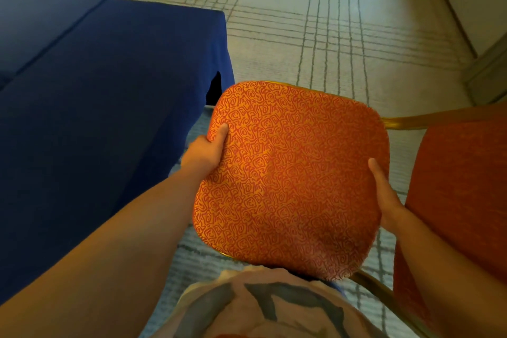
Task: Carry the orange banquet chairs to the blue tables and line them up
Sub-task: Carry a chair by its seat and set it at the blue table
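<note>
We count two orange chairs, one blue desk (96, 90). Our left hand (204, 152) and right hand (386, 197) clasp the held chair (288, 181) by its cushion edges, beside the desk corner; the second chair (461, 186) stands just right of it

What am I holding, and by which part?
The orange banquet chair, by its seat's side edges: left hand grips the left edge, right hand the right edge.

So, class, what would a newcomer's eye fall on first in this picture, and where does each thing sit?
The orange chair with its swirl-patterned cushion fills the middle. The left hand and the right hand hold it at opposite edges. The blue table spreads across the left, close beside the chair, and the pale lined carpet stretches away behind.
</note>
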Motion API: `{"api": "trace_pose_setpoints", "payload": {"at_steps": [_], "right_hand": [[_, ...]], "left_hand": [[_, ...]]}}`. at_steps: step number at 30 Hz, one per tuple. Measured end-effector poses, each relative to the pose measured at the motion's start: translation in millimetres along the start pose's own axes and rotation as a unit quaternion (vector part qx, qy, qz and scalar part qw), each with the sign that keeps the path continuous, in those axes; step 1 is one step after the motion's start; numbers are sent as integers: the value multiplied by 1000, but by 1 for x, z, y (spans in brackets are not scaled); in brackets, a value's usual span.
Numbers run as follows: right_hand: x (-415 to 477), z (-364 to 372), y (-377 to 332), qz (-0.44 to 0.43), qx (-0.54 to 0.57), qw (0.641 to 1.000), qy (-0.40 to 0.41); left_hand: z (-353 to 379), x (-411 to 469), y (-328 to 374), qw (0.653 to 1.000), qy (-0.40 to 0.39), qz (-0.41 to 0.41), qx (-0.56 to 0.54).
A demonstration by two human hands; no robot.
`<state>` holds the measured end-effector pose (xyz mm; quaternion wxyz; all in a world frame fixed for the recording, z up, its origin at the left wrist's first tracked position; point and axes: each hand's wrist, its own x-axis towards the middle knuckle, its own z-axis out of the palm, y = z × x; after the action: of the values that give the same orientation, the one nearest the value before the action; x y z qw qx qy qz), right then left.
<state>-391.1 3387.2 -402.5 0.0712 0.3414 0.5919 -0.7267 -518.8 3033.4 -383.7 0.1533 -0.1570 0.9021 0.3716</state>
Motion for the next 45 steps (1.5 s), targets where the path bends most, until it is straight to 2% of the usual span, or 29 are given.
{"api": "trace_pose_setpoints", "payload": {"at_steps": [3, 11, 24, 29, 45], "right_hand": [[54, 1, -44, 7, 0, 1000, -9], [170, 23, -105, 51, -11, 998, -18], [337, 113, -152, 129, -13, 991, 31], [403, 129, -127, 169, -22, 984, 57], [561, 152, 9, 246, -48, 967, 44]], "left_hand": [[7, 40, 41, 1000, 4, -10, -3], [8, 133, 104, 999, 11, -38, 22], [17, 330, 132, 991, -8, -135, -20], [45, 399, 116, 981, -4, -182, -67], [164, 534, 4, 964, 17, -260, -51]]}}
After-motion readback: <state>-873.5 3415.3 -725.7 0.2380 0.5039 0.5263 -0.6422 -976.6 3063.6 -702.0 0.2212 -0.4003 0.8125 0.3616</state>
